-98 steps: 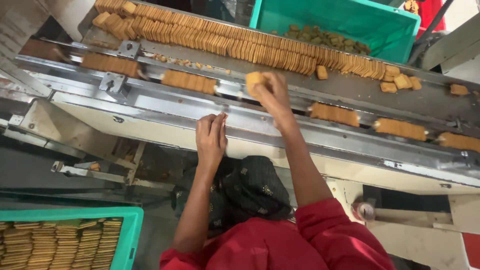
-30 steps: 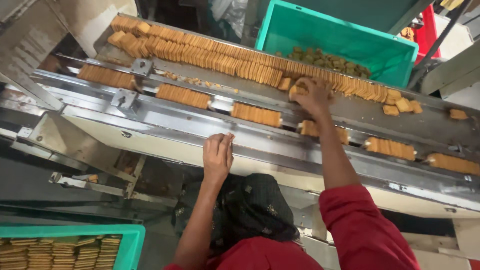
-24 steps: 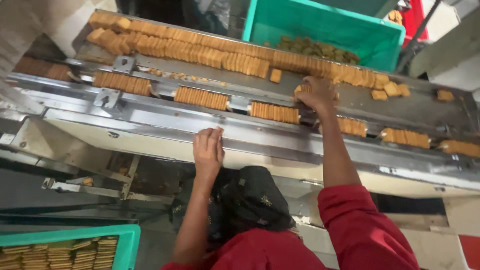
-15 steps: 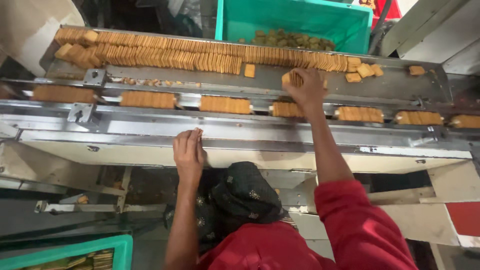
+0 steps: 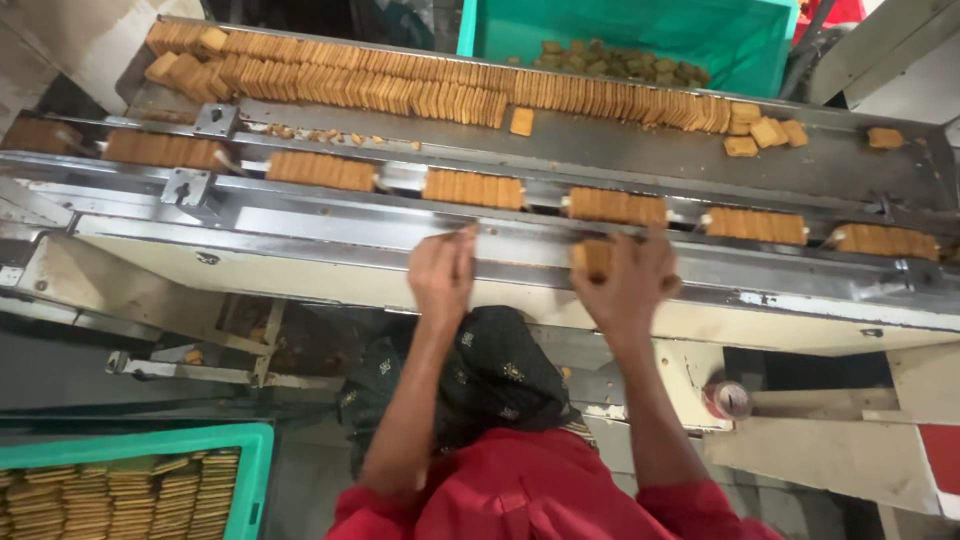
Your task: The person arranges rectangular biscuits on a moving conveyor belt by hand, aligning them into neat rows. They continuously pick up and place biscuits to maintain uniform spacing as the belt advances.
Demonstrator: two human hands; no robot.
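Since half a second earlier, the right hand point(image 5: 628, 285) has been drawn back from the far rows to the near steel edge of the conveyor point(image 5: 300, 225), and the left hand point(image 5: 441, 275) has been brought closer beside it.

At the lower left, a green crate point(image 5: 255, 450) filled with stacked biscuits is seen below the machine. Above it, on the near lane of the conveyor, separate short biscuit stacks point(image 5: 318, 171) are laid on edge in a line, well apart from one another. Along the far lane, a long unbroken row of biscuits point(image 5: 400, 90) is carried, with a single loose biscuit point(image 5: 521, 121) lying flat just in front of it.

The left hand is rested on the near rail with fingers bent loosely; nothing is seen held in it. Just to its right, a small stack of biscuits point(image 5: 592, 258) is grasped in the right hand, fingers curled around it, over the near rail and just below the near lane.

Farther right, a few loose biscuits point(image 5: 765, 132) are scattered at the end of the long row. Behind the conveyor, a second green crate point(image 5: 740, 45) holding broken pieces is placed.
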